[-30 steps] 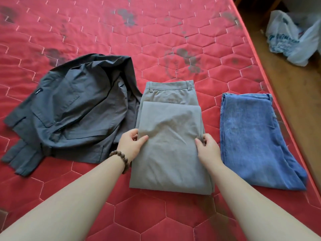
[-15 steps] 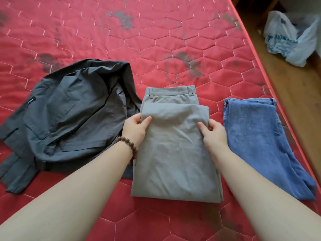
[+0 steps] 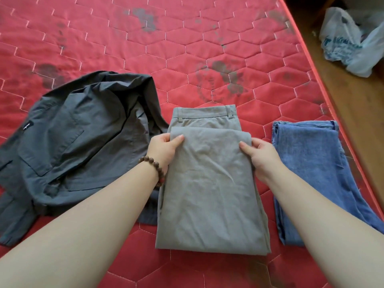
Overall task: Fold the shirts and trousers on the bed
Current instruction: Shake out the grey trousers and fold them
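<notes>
Your left hand (image 3: 164, 145) pinches the left end of the folded-over top edge of the grey trousers (image 3: 209, 188), thumb on top and fingers tucked under the layer, so you cannot see them. Your right hand (image 3: 262, 153) grips the right end of the same edge the same way, thumb lying on the cloth, the other fingers hidden beneath. A bead bracelet (image 3: 154, 166) circles your left wrist.

The grey trousers lie flat near the middle of the mattress (image 3: 104, 38), waistband pointing to the far edge and still showing beyond the fold that you hold; the near folded end sits close to the near edge, between your forearms. The dark grey shirt (image 3: 72, 150) lies crumpled to the left, its right hem slipping under the trousers and your left forearm, its left side cut off by the frame. The folded blue jeans (image 3: 315, 173) lie just beside the trousers along the mattress's right edge, partly covered by your right forearm. On the wooden floor (image 3: 357, 125) beyond that edge sits a white plastic bag (image 3: 349, 44); its print is too blurred to read.
</notes>
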{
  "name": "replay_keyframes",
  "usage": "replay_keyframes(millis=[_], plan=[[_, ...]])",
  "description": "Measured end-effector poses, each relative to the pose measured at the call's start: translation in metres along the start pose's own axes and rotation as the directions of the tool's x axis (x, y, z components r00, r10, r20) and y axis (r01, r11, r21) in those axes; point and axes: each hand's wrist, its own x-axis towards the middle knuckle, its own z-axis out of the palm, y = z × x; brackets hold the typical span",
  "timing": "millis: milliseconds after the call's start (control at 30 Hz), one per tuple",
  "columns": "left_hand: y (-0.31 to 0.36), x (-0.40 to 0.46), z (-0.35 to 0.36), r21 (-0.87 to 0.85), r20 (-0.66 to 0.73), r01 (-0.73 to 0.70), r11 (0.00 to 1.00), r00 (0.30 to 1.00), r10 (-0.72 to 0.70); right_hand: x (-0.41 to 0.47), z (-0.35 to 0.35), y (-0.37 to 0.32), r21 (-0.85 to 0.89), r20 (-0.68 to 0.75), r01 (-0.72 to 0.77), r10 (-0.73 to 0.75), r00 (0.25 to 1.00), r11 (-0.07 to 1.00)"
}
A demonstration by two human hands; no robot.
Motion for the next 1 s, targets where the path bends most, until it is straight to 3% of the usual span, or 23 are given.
replay_keyframes(millis=[100, 200, 267, 300, 467, 533, 600, 733, 867, 1000], plan=[[0.017, 0.008, 0.001, -0.121, -0.030, -0.105, 0.987, 0.994, 0.102, 0.012, 0.005, -0.021, 0.036, 0.022, 0.120, -0.121, 0.992, 0.992], [0.009, 0.017, -0.006, -0.037, -0.001, 0.102, 0.994, 0.995, -0.102, 0.013, 0.002, -0.015, -0.178, 0.090, -0.066, 0.083, 0.992, 0.982], [0.000, 0.011, -0.011, -0.050, 0.102, 0.237, 0.970, 0.968, -0.231, 0.003, -0.005, -0.003, -0.214, 0.154, -0.189, 0.224, 0.963, 0.958], [-0.004, 0.006, -0.013, -0.035, 0.148, 0.239, 0.970, 0.961, -0.232, -0.004, -0.007, 0.001, -0.198, 0.184, -0.207, 0.244, 0.952, 0.958], [0.003, 0.002, -0.020, -0.124, 0.197, 0.004, 0.992, 0.980, 0.021, 0.000, -0.006, -0.002, -0.074, 0.162, 0.002, 0.010, 0.987, 0.997], [0.002, 0.004, -0.019, 0.006, 0.130, -0.092, 0.996, 0.987, 0.090, 0.002, -0.005, 0.001, -0.242, 0.105, 0.101, -0.078, 0.991, 0.965], [-0.005, 0.001, -0.019, 0.304, 0.073, -0.139, 0.942, 0.990, 0.122, 0.000, -0.007, 0.012, -0.389, 0.050, 0.123, -0.112, 0.992, 0.913], [-0.024, -0.003, -0.021, 0.594, 0.017, -0.134, 0.793, 0.988, 0.154, -0.018, -0.009, 0.018, -0.400, 0.043, 0.091, -0.081, 0.996, 0.912], [-0.022, -0.007, -0.019, 0.641, 0.015, -0.177, 0.747, 0.976, 0.218, -0.018, -0.017, 0.019, -0.574, 0.070, 0.173, -0.163, 0.984, 0.801], [-0.016, -0.011, -0.016, 0.478, 0.067, -0.117, 0.870, 0.993, 0.097, -0.012, -0.013, 0.023, -0.641, 0.110, 0.209, -0.181, 0.977, 0.739]])
